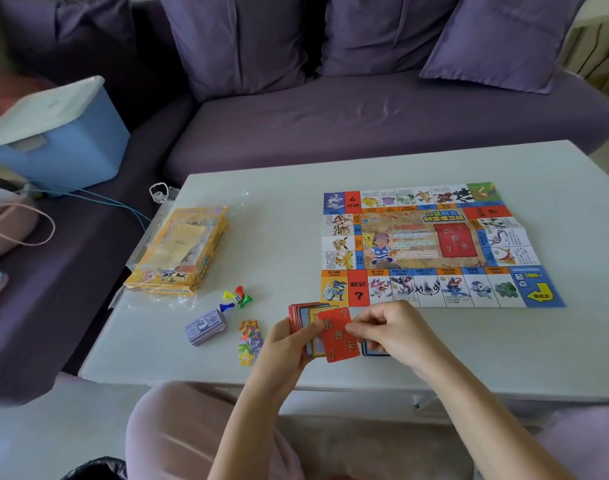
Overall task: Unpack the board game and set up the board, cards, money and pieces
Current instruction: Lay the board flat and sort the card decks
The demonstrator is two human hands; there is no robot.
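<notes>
The paper game board lies unfolded on the right half of the white table. My left hand grips a deck of cards just in front of the board's near left corner. My right hand pinches a red chance card at the top of that deck. A small blue-backed pile lies on the table under my right hand. A stack of purple money, coloured pawns with a die and star tokens sit to the left.
The yellow game box in clear wrap lies at the table's left edge. A purple sofa stands behind the table, with a blue lidded bin on its left part. My knees are below the table's near edge.
</notes>
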